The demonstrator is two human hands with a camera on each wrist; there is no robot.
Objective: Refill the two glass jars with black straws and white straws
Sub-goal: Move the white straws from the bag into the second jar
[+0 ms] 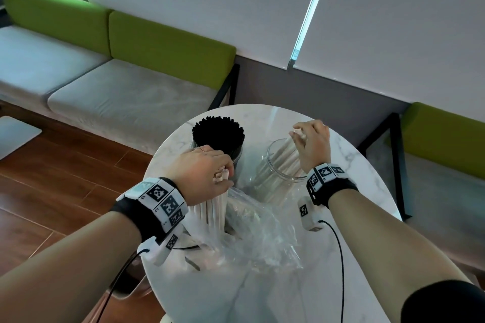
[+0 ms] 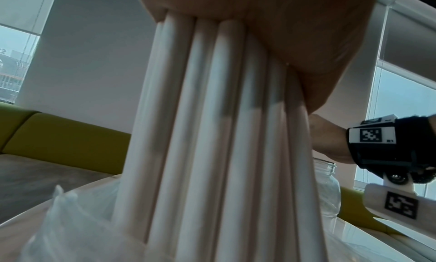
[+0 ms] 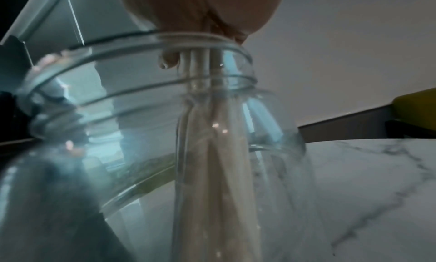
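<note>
A glass jar packed with black straws stands at the back left of the round marble table. To its right a second glass jar holds a few white straws. My right hand grips the tops of those straws above the jar's mouth. My left hand grips a bundle of white straws, upright, with its lower ends inside a clear plastic bag.
The crumpled bag covers the table's middle and front left. A bench with grey cushions and green backrests runs along the wall behind. Wood floor lies to the left. Cables hang from both wrist bands.
</note>
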